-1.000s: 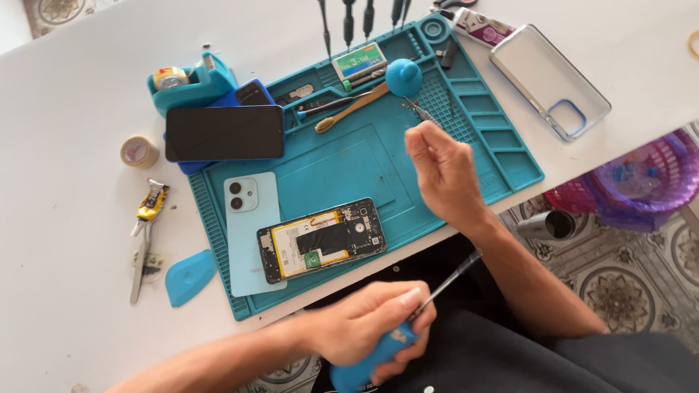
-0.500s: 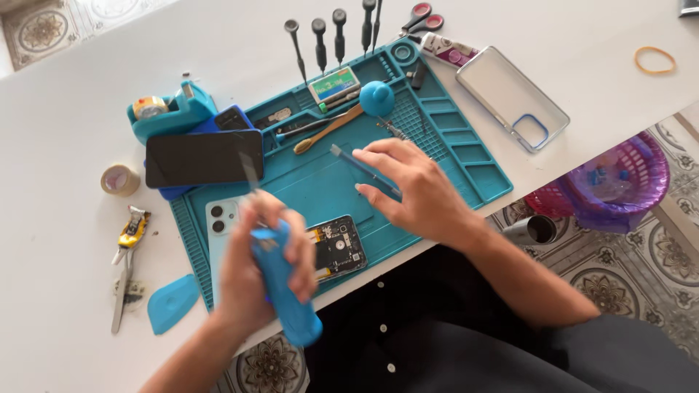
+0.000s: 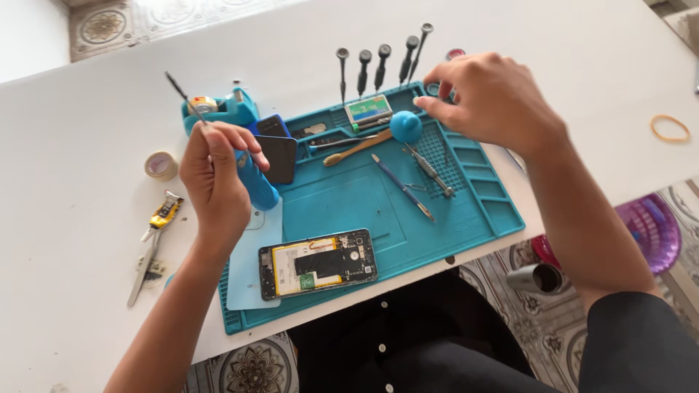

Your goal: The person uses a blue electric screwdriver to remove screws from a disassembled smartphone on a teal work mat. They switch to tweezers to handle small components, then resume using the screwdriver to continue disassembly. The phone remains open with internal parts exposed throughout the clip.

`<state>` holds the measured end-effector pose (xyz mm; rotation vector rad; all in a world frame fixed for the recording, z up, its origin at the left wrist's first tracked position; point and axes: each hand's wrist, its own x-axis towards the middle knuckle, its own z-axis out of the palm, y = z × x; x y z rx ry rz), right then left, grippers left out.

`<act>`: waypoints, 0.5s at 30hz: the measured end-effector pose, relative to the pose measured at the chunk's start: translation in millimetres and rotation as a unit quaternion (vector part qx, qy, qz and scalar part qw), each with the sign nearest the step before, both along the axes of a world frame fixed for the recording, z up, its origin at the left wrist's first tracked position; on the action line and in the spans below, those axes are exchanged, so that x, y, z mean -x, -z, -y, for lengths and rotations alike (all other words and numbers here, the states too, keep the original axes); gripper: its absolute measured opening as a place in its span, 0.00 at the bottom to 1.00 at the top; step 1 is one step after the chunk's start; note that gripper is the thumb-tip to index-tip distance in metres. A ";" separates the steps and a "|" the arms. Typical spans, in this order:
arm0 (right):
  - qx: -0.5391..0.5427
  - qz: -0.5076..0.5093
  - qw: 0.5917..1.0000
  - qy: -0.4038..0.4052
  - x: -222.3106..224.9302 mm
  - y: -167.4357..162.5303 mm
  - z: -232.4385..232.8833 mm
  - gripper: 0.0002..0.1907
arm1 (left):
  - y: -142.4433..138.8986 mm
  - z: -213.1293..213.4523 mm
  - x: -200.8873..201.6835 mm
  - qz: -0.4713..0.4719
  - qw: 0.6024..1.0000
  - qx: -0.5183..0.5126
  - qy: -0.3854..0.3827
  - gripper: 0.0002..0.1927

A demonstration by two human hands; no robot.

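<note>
So the white table [image 3: 87, 291] takes up most of the view, and on it sits a teal repair mat [image 3: 429, 218] with ridged compartments along its right side. Near the mat's front edge lies the opened phone [image 3: 318, 263], back cover off, battery and board showing, so the opening-up part looks done while the inside work seems barely touched. Its pale back cover [image 3: 255, 269] lies just beside it on the left. The left hand [image 3: 215, 182] is wrapped tight around a blue-handled screwdriver [image 3: 251, 175], tip pointing up and away from the phone. The right hand [image 3: 495, 102] reaches to the mat's far corner, fingers pinched together over something too small to make out. A row of dark screwdriver bits [image 3: 378, 65] stands at the far edge, next to a blue blower ball [image 3: 405, 126]. Smallest: tweezers [image 3: 429, 169], a tape roll [image 3: 161, 165], a rubber band [image 3: 670, 128].
</note>
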<state>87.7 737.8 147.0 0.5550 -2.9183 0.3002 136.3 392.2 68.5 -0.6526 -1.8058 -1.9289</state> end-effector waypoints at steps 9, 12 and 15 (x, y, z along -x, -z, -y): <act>-0.038 0.024 0.994 -0.096 32.1 18.0 33.3 0.19 | -33.6 39.4 13.5 -0.127 0.985 -0.015 -0.116 0.15; -0.027 0.056 0.992 -0.112 38.0 28.2 43.1 0.18 | -42.5 61.9 19.1 -0.100 0.986 -0.029 -0.133 0.15; 0.015 0.093 0.984 -0.152 41.8 40.1 51.8 0.18 | -43.7 80.9 29.2 -0.095 0.988 -0.058 -0.110 0.17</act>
